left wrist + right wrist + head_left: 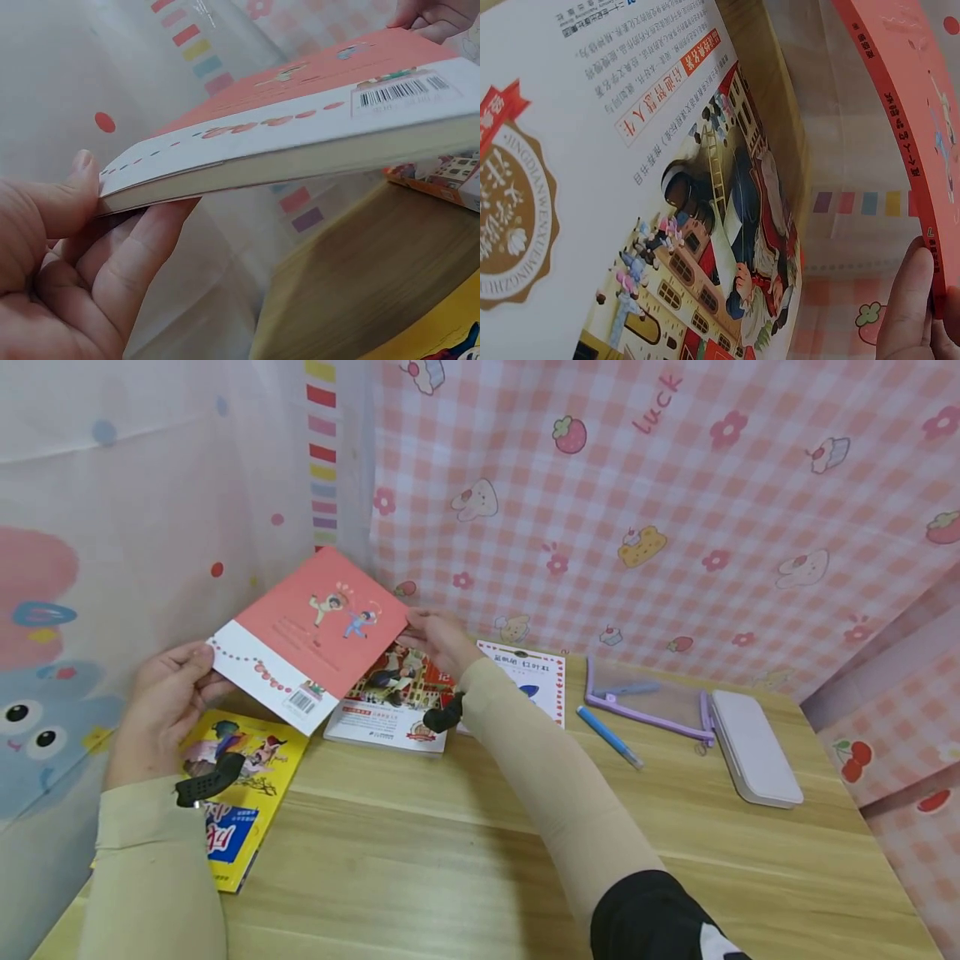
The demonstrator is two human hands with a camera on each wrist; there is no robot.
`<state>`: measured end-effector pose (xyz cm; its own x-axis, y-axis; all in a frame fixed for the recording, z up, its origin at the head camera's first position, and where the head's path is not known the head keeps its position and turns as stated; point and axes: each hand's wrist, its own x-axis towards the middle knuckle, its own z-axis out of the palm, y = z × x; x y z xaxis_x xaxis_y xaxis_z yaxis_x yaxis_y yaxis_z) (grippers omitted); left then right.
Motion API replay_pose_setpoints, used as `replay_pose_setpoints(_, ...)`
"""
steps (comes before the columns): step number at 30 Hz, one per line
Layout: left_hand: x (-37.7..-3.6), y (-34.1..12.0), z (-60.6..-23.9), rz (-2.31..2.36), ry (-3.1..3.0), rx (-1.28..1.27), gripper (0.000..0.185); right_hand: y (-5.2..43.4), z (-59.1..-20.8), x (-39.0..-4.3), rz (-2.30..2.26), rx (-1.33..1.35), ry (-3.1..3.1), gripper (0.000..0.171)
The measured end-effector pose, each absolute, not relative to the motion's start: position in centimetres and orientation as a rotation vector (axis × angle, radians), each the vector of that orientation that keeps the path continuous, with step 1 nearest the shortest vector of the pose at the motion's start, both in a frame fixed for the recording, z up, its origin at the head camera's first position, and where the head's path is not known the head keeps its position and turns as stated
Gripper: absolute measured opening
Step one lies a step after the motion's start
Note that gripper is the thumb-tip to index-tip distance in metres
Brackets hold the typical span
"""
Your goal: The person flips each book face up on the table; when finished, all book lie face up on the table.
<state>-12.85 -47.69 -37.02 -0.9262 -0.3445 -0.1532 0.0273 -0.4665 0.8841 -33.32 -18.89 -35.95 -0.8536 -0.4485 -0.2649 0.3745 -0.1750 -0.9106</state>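
Note:
A book with a coral and white back cover (315,635) is held up, tilted, above the back left of the table. My left hand (168,702) pinches its left corner, thumb on top and fingers beneath, as the left wrist view shows. At the far right corner my right hand (442,639) pinches the book by its spine edge. Below the left hand lies a yellow book (255,777), partly covered by the wrist. A book with a red and white illustrated cover (397,739) lies under the right wrist, overlapped by the raised book.
Right of the books lies a white booklet with a red-dotted border (543,672). Further right are a blue pen (609,737), a clear pouch with purple edging (648,714) and a pale pencil case (756,747). Patterned curtains (600,510) hang behind the wooden table (420,852).

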Motion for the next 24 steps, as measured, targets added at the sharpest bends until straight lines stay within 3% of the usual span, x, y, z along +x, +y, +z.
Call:
replay_pose_setpoints(6, -12.8, -47.5, -36.6, -2.361, -1.574, 0.495, 0.036, -18.8, -36.0, -33.4, -2.053, -0.098, 1.587, 0.032)
replay_pose_setpoints(13, -13.1, -47.3, -36.1, -2.258, -1.643, 0.448, 0.032, -18.6, -35.9, -33.6, -2.075, -0.093, 1.585, 0.032)
replay_pose_setpoints(19, -13.0, -47.1, -35.5, -2.189, -1.734, 0.508, 0.051, -18.3, -35.8, -33.4, -2.072, -0.121, 1.598, 0.032)
replay_pose_setpoints(24, -13.0, -46.7, -34.7, -2.156, -1.774, 0.53, 0.056, -18.2, -35.6, -33.3, -2.068, -0.128, 1.622, 0.031)
